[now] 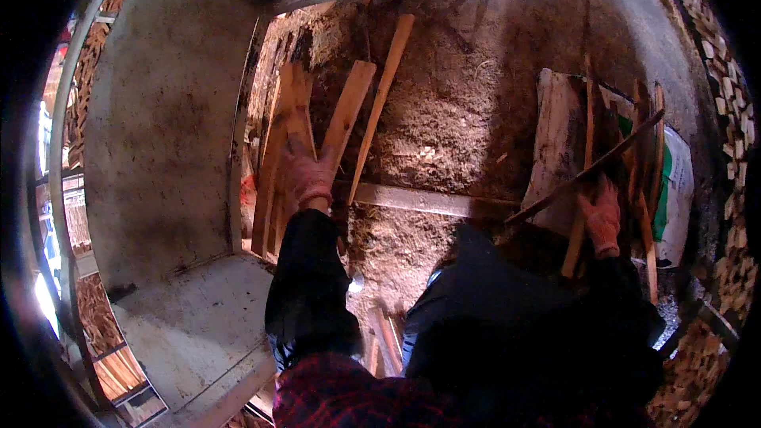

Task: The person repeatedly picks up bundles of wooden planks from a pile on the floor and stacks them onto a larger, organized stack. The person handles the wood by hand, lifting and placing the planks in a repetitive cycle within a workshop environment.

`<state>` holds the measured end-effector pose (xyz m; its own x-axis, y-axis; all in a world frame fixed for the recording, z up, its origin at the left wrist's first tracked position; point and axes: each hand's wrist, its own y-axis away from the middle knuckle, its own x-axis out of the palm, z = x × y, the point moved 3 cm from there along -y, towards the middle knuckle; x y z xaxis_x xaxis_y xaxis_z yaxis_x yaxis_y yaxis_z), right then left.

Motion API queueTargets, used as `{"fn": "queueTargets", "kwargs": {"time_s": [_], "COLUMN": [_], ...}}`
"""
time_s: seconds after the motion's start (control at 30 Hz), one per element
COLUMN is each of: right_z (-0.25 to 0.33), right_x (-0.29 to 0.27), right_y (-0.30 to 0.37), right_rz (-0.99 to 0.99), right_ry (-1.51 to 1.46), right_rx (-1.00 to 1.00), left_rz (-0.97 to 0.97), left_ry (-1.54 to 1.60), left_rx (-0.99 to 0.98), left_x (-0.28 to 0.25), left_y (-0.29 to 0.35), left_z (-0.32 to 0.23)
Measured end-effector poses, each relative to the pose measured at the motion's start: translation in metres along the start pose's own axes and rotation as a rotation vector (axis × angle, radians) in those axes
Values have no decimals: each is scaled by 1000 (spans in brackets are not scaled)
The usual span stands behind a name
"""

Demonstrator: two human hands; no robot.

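My left hand point(311, 173), in a pinkish work glove, lies with spread fingers on the upright-pointing boards. Beneath it is a reddish-brown board point(277, 154); another board point(349, 103) slants away just right of the fingers. My right hand point(602, 220), gloved likewise, is at the strips on the right, its thumb apart from the fingers. A dark, narrow wooden strip point(626, 145) crosses at its fingertips, which are partly hidden. Beside that hand stands a lighter wooden strip point(575, 246), with several more strips to its right.
A large grey metal panel point(170, 127) rises at the left above a pale ledge point(198, 333). A long thin stick point(384, 103) leans near the middle. White sacks point(552, 143) lie under the right-hand strips. A pale bar point(436, 200) crosses the debris-covered floor point(444, 123).
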<state>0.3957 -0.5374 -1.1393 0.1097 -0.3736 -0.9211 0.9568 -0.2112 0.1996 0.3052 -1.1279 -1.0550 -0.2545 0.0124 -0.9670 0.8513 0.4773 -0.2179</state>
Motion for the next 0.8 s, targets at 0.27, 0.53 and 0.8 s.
{"fn": "queueTargets", "kwargs": {"time_s": [0.27,0.53,0.8], "right_z": [47,15,104], "right_x": [-15,-23,-18], "right_y": [2,-9,2], "right_rz": [133,17,410], "right_ry": [-135,-548,-1406], "right_rx": [120,69,409], "left_rz": [454,680,1161], "left_ry": [-275,598,1012], "left_rx": [15,-60,420], "left_x": [149,62,-27], "left_y": [-13,66,192], "left_z": [-39,-159,-246]}}
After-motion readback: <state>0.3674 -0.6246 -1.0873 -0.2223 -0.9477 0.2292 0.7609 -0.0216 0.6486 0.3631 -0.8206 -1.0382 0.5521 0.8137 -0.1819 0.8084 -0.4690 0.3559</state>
